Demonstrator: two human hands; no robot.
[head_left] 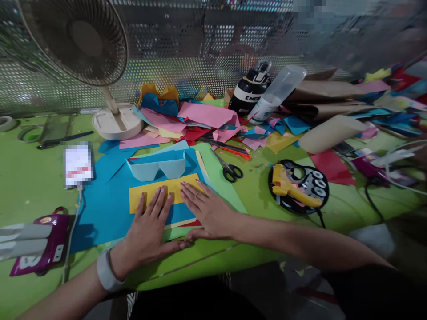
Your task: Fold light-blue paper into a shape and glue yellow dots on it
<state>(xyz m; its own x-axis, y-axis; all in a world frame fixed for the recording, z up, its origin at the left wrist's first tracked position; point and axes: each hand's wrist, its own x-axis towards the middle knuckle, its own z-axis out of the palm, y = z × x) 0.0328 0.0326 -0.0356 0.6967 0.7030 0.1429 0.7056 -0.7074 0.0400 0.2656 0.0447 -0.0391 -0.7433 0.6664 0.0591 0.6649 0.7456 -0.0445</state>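
Both palms press on a yellow paper strip (pixel 136 195), which lies across blue paper (pixel 100 204). My left hand (pixel 150 226) rests flat on its left half, fingers stretched out. On the right half lies my right hand (pixel 210 209), its fingers extended and angled to the left; the two thumbs meet near the table's front edge. Just behind the strip stands a pair of light-blue paper glasses (pixel 156 169) with its lenses cut as solid shapes. Beneath the blue paper, edges of cream, red and green sheets (pixel 230 195) stick out.
Black-handled scissors (pixel 231 171) lie right of the papers. A yellow glue gun (pixel 290 186) sits on a black holder. Coloured scraps (pixel 207 113), a black bottle (pixel 247 93) and a fan (pixel 115 120) line the back. A phone (pixel 78 164) with a cable is at left.
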